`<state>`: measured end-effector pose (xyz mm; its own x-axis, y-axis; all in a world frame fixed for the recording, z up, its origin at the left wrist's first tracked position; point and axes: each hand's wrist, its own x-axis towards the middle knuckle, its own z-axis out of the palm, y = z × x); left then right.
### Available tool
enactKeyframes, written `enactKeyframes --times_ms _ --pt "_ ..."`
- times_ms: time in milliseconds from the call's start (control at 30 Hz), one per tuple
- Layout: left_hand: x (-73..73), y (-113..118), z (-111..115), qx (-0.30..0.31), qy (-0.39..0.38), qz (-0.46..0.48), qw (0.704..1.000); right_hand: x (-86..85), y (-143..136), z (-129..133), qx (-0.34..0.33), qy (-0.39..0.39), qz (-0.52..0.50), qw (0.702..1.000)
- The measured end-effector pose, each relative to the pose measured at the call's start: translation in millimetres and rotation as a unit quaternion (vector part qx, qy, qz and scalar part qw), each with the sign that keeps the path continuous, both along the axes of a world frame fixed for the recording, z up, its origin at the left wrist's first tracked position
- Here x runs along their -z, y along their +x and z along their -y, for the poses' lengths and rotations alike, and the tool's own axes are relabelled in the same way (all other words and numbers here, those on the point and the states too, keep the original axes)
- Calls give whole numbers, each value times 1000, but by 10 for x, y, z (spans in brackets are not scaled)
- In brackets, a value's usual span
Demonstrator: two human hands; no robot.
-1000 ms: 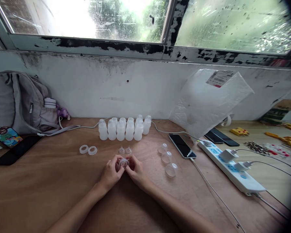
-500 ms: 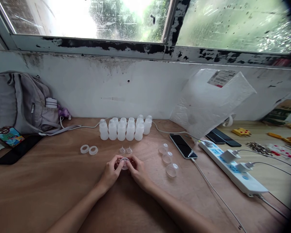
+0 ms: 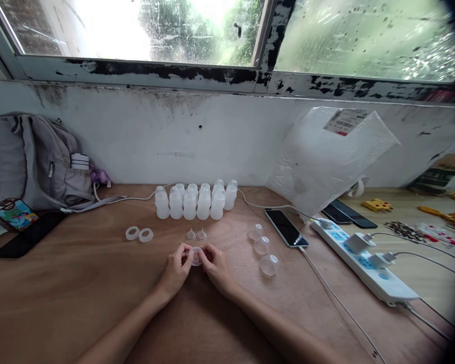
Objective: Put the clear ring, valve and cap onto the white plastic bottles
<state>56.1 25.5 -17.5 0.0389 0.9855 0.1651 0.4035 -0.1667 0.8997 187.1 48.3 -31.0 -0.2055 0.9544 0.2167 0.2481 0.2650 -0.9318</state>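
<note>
Between my two hands is a small clear round piece point(image 3: 196, 257), pinched at its edges. My left hand point(image 3: 177, 268) has thumb and fingers closed on its left side, and my right hand point(image 3: 215, 267) grips its right side. Just beyond the fingers stand two clear nipples point(image 3: 201, 234) with pointed tips. Several frosted white bottles point(image 3: 190, 205) are grouped farther back, some with clear caps on top. Two white rings point(image 3: 146, 235) lie to the left. On the right, three clear caps point(image 3: 269, 265) form a slanting row.
A phone point(image 3: 287, 228) on a cable lies right of the caps, beside a white power strip point(image 3: 364, 263) with plugs. A grey backpack point(image 3: 34, 156) and a dark phone point(image 3: 30, 234) are at the left. Plastic packaging point(image 3: 333, 151) leans on the wall.
The clear round piece has tilted between my fingers, so more of its round face shows. My hands have hardly moved.
</note>
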Motion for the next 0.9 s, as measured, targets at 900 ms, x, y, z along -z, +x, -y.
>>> enactKeyframes --times_ms 900 --pt "-55 -28 36 -23 44 -56 997 -40 -3 21 -29 44 -3 999"
